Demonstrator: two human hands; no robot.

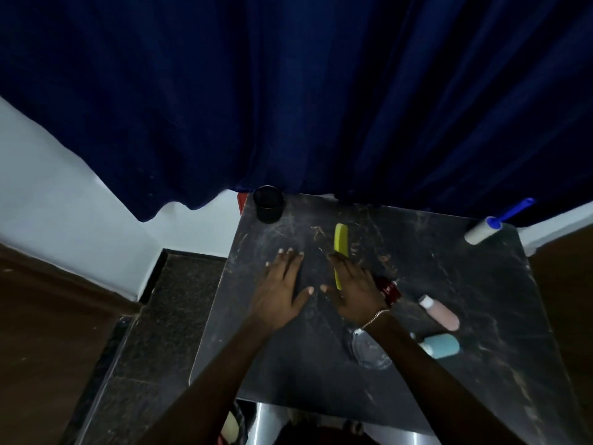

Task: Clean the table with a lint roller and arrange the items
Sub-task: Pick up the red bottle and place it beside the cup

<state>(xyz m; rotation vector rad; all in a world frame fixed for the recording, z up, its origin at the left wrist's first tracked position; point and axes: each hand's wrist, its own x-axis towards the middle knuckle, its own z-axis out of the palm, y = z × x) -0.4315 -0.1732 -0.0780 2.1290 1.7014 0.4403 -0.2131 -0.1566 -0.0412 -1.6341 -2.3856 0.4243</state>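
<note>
A dark marble table (465, 364) fills the lower right. My left hand (282, 287) lies flat on it, fingers spread, holding nothing. My right hand (351, 289) lies flat beside it, resting over the lower part of a yellow-green comb (339, 237), fingers extended. A lint roller (484, 231) with a white roll and blue handle lies at the far right corner, away from both hands. Brown debris (319, 232) is scattered around the comb.
A black cup (269, 204) stands at the far left corner. A red item (390, 289) lies just right of my right hand. A pink bottle (439, 312), a light blue bottle (440, 345) and a clear glass (372, 351) lie nearer. A blue curtain (288, 91) hangs behind.
</note>
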